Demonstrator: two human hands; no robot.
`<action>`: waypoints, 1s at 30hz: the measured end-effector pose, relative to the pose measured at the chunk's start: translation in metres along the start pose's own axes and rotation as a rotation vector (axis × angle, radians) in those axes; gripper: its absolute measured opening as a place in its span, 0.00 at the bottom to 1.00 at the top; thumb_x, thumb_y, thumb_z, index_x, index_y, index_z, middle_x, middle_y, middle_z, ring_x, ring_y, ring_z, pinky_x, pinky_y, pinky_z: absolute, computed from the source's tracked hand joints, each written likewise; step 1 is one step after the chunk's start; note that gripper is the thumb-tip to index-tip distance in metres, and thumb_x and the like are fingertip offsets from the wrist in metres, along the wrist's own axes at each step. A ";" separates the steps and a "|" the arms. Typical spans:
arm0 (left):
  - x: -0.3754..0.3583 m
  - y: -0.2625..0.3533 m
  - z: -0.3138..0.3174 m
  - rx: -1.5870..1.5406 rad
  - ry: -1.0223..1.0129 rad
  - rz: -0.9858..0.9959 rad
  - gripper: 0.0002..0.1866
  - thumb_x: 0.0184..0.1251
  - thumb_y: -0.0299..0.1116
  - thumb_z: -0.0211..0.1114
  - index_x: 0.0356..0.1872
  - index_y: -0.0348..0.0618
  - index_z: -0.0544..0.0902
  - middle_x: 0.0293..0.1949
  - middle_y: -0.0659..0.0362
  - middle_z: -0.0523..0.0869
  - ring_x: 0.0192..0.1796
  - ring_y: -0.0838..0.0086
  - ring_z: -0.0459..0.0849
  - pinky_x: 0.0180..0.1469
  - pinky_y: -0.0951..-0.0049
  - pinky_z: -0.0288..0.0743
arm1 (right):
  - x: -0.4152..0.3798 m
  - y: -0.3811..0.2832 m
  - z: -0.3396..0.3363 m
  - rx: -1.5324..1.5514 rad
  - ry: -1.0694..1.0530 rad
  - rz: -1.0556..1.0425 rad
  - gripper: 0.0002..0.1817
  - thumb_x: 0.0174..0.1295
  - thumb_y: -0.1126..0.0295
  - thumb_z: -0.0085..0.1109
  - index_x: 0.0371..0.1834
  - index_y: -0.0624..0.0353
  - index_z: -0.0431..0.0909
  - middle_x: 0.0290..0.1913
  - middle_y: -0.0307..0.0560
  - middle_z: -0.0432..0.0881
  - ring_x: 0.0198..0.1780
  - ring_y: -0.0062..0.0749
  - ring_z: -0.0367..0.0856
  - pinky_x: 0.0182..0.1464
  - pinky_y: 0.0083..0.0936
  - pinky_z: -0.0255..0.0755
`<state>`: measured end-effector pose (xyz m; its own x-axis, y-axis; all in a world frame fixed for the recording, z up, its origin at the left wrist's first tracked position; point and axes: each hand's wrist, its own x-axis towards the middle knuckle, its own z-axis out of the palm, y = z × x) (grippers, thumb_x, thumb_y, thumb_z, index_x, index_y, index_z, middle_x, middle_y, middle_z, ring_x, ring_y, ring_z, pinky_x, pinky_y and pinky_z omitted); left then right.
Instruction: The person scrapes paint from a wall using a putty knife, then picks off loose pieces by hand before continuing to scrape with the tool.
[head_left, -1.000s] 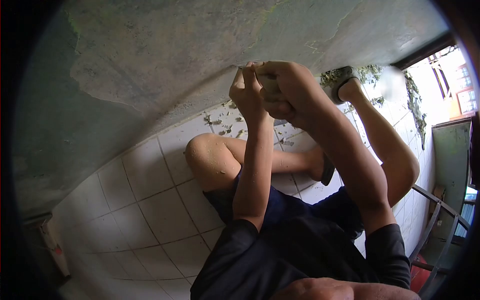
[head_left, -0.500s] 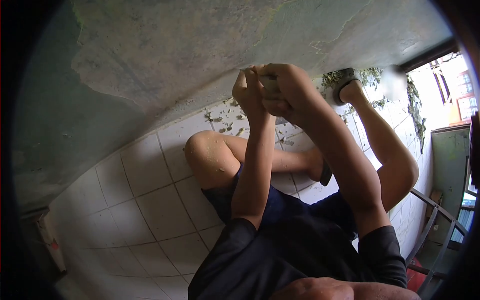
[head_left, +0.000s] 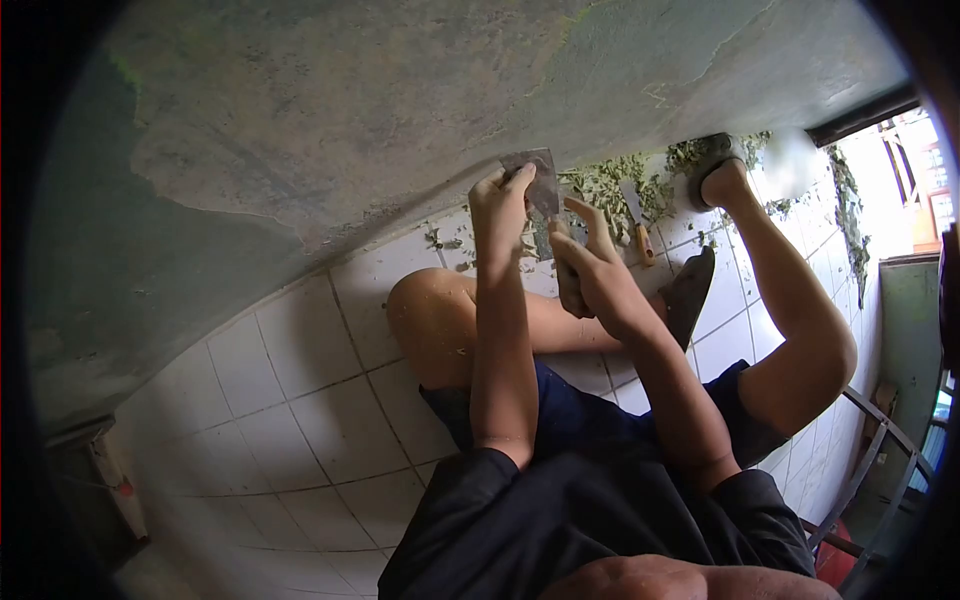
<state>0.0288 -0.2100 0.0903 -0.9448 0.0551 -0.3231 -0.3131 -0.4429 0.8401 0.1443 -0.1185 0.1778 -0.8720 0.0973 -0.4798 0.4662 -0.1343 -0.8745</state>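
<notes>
A scraper with a wide, dull metal blade [head_left: 543,180] is held up close to the wall between both my hands. My left hand [head_left: 497,212] pinches the blade along its left side, thumb lying on the flat of the metal. Around the handle below, the fingers of my right hand [head_left: 603,277] are curled, with the index finger stretched up toward the blade. A second, narrower scraper [head_left: 642,238] with an orange-brown handle lies on the floor beyond my right hand, among greenish paint flakes [head_left: 612,180].
The wall [head_left: 330,110] has large patches of peeled green paint. White tiles [head_left: 320,430] cover the floor, and more flakes [head_left: 850,220] lie toward the doorway. My bent legs and sandals [head_left: 690,295] frame the work area. A metal frame [head_left: 868,450] stands at right.
My hands have come down and apart, turning the scraper so its blade shows. My right hand has loosened and moved lower. The second scraper on the floor has come into sight.
</notes>
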 end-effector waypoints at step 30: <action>-0.011 0.027 0.007 -0.433 -0.538 -0.267 0.18 0.84 0.44 0.51 0.54 0.38 0.77 0.25 0.64 0.77 0.24 0.79 0.72 0.27 0.78 0.68 | -0.012 0.002 0.018 -0.132 0.030 -0.162 0.21 0.77 0.58 0.57 0.54 0.68 0.69 0.22 0.46 0.76 0.24 0.22 0.73 0.28 0.29 0.67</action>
<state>0.0302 -0.2164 0.1199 -0.7933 0.5922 -0.1411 -0.5781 -0.6602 0.4794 0.1530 -0.1382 0.1834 -0.9331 0.1364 -0.3327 0.3378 0.0160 -0.9411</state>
